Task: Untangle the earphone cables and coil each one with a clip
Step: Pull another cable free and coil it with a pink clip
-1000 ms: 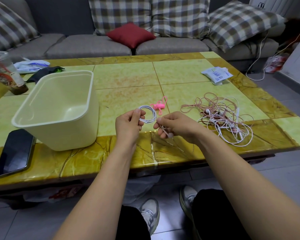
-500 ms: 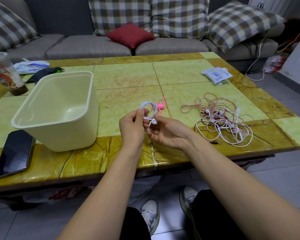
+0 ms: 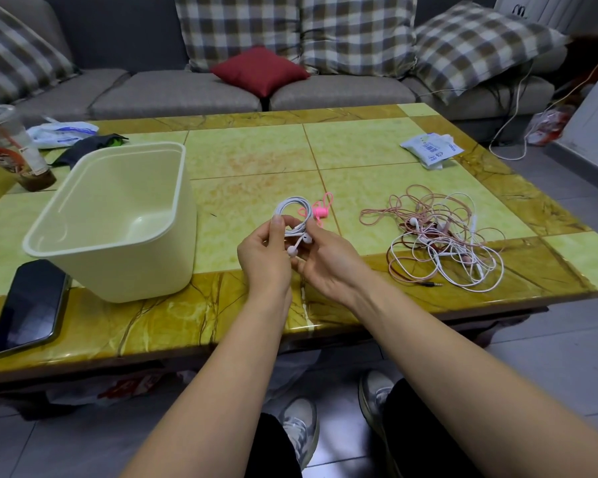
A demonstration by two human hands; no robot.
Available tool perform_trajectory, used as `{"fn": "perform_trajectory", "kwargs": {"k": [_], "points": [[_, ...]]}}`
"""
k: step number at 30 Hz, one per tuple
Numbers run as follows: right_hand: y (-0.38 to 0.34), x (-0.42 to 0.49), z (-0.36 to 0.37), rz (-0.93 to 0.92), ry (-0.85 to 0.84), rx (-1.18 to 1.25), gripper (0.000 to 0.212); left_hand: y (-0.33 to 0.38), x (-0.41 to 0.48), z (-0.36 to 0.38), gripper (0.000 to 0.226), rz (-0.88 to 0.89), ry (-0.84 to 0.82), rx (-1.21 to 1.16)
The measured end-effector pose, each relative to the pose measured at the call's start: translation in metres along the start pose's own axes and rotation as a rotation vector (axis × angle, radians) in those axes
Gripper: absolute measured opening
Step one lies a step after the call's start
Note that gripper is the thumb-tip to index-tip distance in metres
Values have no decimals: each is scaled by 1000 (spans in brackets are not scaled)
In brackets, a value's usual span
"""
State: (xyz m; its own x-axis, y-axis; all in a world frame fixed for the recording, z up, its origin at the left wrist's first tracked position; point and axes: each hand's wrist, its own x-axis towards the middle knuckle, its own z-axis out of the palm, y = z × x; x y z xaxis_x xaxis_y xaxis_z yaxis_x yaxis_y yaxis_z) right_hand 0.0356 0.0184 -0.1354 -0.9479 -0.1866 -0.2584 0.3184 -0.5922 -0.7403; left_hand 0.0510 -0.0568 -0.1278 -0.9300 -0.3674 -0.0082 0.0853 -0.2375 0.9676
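White earphone coil (image 3: 291, 209) between the fingers (image 3: 277, 232)

The surface (image 3: 249, 160) gleams like polished marble, glossy enough to catch the light along its near edge. The tub (image 3: 145, 270) is smooth cream plastic, almost matt. The phone (image 3: 32, 305) shows a shiny dark glass face. The coiled cable (image 3: 290, 207) looks like smooth white plastic, and the clip (image 3: 318, 212) like soft pink rubber. The sofa (image 3: 176, 94) and cushions (image 3: 356, 32) are matt woven cloth.

Green-and-amber tiled table (image 3: 256, 160) with cream tub (image 3: 145, 270), phone (image 3: 32, 305), tangled earphones (image 3: 442, 243), pink clip (image 3: 320, 210) (cup (image 3: 11, 150) far left)
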Motion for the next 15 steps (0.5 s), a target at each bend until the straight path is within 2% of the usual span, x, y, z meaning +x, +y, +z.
{"fn": "perform_trajectory", "kwargs": {"k": [5,9,13,15], "points": [[4,-2,6,-62,-14,22,35,-3,2,-1,32,-54,39,-86],[9,-1,3,-156,-12,-159,29,-3,0,-1,34,-38,53,-88],[2,-2,-1,-203,55,-289,30,-4,0,-1,27,-50,-19,-27],[-4,-3,-5,-216,66,-453,30,-4,4,-3,22,-96,-63,49]]}}
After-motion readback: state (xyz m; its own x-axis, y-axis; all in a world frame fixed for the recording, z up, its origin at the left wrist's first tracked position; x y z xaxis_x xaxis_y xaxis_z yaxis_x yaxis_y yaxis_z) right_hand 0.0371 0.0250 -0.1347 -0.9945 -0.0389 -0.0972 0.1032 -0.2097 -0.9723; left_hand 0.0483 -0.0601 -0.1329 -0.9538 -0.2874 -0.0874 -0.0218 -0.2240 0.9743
